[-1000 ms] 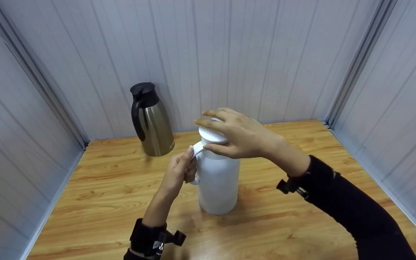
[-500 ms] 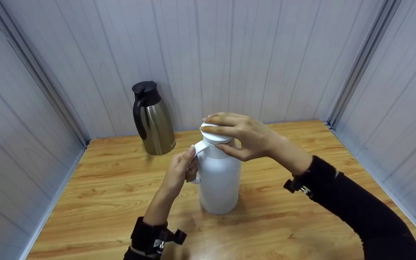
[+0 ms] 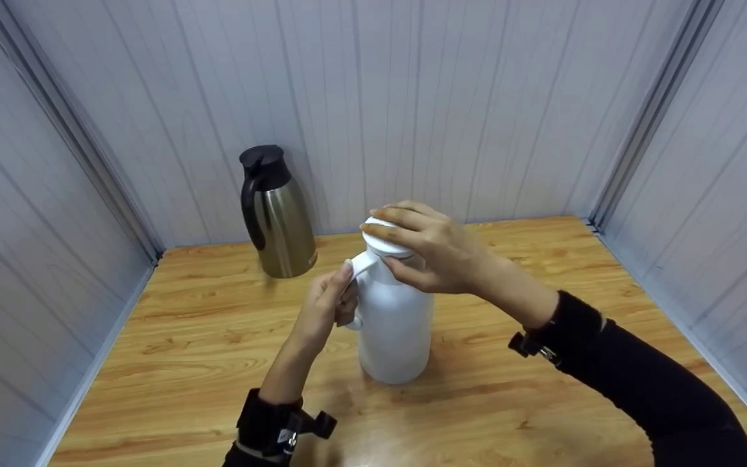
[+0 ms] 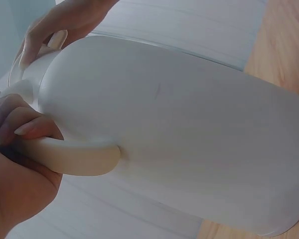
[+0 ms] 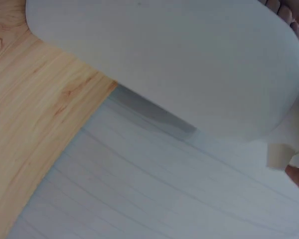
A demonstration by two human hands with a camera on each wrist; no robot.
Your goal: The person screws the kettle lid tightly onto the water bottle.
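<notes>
Right hand [image 3: 435, 250] has dropped from hovering over the lid [image 3: 383, 239] to sitting on it: fingers curled over the top, thumb under the rim at the 6 o'clock side, so it grips the lid. Left hand [image 3: 329, 301] hasn't shifted; fingers wrapped round the handle [image 3: 359, 266] of the white jug [image 3: 394, 324], confirmed in the left wrist view, where the fingers [image 4: 20, 122] close on the handle [image 4: 74, 157].

Jug stands upright mid-table [image 3: 218, 363], long axis vertical. Lid sits directly below the right palm, at the top end of that axis; handle sticks out at 9 o'clock from the body, toward the left hand. Right hand is the one on the lid, left only steadies.

Steel jug [image 3: 279, 217] with black top stands at 11 o'clock from the white one, well apart, against the back wall [image 3: 477, 97], untouched.

Count: two jugs, one white lid, two hands, both on the white jug.

Right wrist view shows only jug body [image 5: 164, 64] and table; can't tell whether the lid is seated or loose.
</notes>
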